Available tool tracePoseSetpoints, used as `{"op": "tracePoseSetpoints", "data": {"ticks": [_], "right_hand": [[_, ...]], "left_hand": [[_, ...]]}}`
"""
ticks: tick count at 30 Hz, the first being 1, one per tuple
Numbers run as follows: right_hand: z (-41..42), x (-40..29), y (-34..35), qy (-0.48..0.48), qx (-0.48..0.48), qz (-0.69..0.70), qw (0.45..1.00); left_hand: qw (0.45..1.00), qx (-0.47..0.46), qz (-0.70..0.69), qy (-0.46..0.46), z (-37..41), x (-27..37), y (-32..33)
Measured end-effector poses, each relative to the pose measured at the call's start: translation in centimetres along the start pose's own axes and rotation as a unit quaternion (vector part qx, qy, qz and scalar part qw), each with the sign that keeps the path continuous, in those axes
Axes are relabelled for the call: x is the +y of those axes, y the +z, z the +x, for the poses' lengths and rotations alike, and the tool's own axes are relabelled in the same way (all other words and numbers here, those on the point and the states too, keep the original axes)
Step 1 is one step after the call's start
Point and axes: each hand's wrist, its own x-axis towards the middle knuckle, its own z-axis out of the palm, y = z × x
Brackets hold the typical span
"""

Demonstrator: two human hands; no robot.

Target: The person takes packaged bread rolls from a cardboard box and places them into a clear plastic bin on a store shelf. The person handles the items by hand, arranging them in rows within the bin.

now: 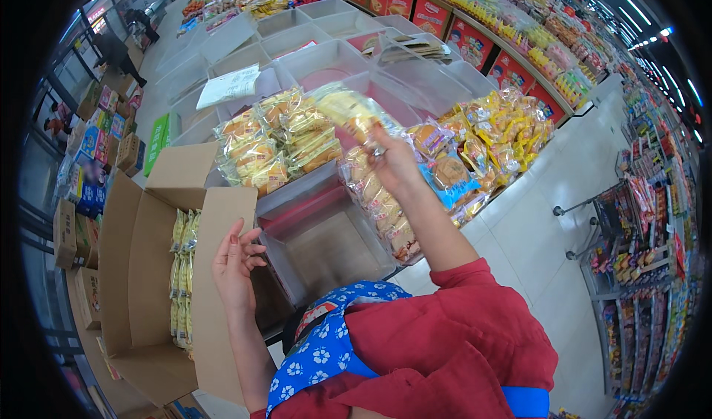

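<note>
My right hand (pixel 392 160) grips a clear-and-yellow packaged bread (pixel 356 116), held above the plastic bins and blurred a little. My left hand (pixel 236 263) is raised with its fingers apart and nothing in it, beside the flap of an open cardboard box (pixel 158 219). Stacked yellow packets (pixel 183 274) stand inside that box. Wrapped breads (pixel 256 152) fill a bin ahead of my left hand. Close to my body is a clear plastic bin (pixel 334 241) with no packets in it. Along its right side runs a row of wrapped buns (pixel 384 213).
Yellow-wrapped snacks (pixel 495 135) and a blue packet (pixel 450 180) are heaped to the right. Beyond lie more clear bins (pixel 328 57), a white plastic bag (pixel 228 85) and flattened cardboard (pixel 417 49). A green box (pixel 161 141) stands left; two people (pixel 117 54) are farther off.
</note>
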Motion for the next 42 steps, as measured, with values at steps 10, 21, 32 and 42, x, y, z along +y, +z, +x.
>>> {"op": "tracePoseSetpoints", "data": {"ticks": [10,21,32,42], "right_hand": [[13.3,-13.0,-2.8,-0.187,0.002,0.045,0.981],[20.5,-13.4,0.5,-0.092,-0.091,-0.062,0.990],[11.9,-0.6,14.7,0.009,-0.213,-0.252,0.944],[8.9,6.8,21.3,0.131,-0.333,-0.290,0.887]], "left_hand": [[0.997,-0.019,0.079,-0.019,0.1,0.5,-0.3],[0.966,-0.057,0.243,-0.066,-3.4,3.5,-3.6],[0.940,0.190,0.278,-0.053,-2.0,8.6,-19.7],[0.871,0.142,0.452,-0.129,8.6,-0.4,-28.0]]}}
